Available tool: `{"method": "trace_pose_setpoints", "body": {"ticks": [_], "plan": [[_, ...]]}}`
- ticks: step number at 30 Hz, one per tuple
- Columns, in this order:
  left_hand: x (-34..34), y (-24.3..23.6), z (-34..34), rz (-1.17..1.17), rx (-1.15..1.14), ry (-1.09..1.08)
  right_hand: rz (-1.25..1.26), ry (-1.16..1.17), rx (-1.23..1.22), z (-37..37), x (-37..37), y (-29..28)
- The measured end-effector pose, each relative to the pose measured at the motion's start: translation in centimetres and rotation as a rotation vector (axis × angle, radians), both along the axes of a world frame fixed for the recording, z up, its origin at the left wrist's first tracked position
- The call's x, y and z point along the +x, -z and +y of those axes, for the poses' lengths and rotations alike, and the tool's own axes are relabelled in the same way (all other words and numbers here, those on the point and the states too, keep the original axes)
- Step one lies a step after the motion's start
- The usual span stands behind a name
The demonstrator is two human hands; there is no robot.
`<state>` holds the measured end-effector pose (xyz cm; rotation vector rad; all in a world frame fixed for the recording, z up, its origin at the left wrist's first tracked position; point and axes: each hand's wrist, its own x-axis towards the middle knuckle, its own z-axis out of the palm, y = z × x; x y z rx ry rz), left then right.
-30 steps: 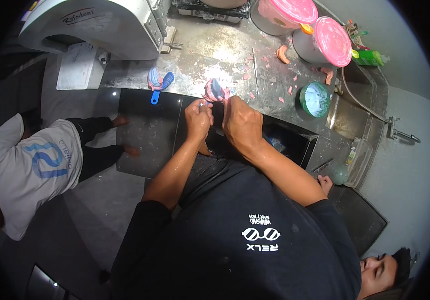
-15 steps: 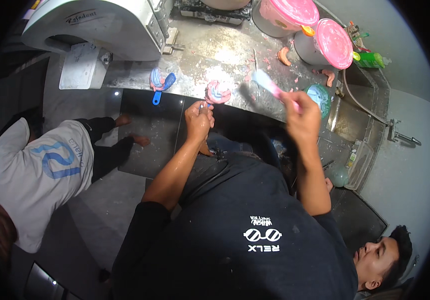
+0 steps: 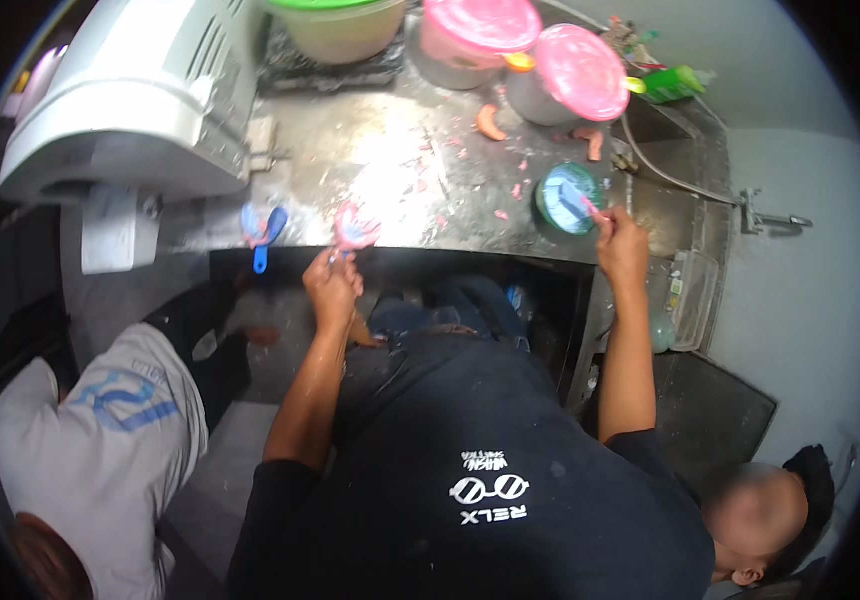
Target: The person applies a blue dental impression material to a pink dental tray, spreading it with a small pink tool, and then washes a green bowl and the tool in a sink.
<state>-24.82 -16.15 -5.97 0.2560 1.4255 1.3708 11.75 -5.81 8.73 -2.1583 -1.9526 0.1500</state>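
My left hand (image 3: 333,288) is closed around the handle of a dental impression tray. Pink and pale blue impression material (image 3: 357,228) fills that tray, which is at the counter's front edge. In my right hand (image 3: 625,250) is a mixing spatula (image 3: 588,205) with a pink handle, gripped between closed fingers. Its broad blade is inside a green mixing bowl (image 3: 547,212), where pale blue stuff shows. To the left of my left hand, a second impression tray, blue (image 3: 261,258), rests on the counter with its handle jutting over the edge; it carries pink and blue material.
Two pink-lidded tubs (image 3: 580,75) and a green-lidded tub (image 3: 335,35) stand along the back. Curved pink pieces (image 3: 490,122) and crumbs litter the metal counter (image 3: 415,190). A white machine (image 3: 120,120) is at left, a sink and tap (image 3: 775,218) at right. Two people are close by.
My right hand has brought the spatula from above the counter down into the green bowl. The whole view has shifted. My left hand still grips its tray.
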Motion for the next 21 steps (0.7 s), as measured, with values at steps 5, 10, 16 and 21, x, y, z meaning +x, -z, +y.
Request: {"method": "trace_pose_setpoints", "body": {"ticks": [5, 10, 16, 21], "plan": [[-0.1, -0.1, 0.7, -0.005, -0.017, 0.052, 0.025, 0.014, -0.091, -0.5, -0.9, 1.3], [-0.3, 0.7, 0.9, 0.045, -0.055, 0.189, 0.24, 0.062, -0.099, -0.5, 1.0, 3.3], [-0.7, -0.4, 0.5, -0.301, 0.001, 0.34, 0.992, 0.152, -0.284, -1.7, 2.5, 0.3], [0.0, 0.9, 0.5, -0.155, -0.023, 0.386, 1.09, 0.07, -0.284, -2.5, -1.5, -2.1]]}}
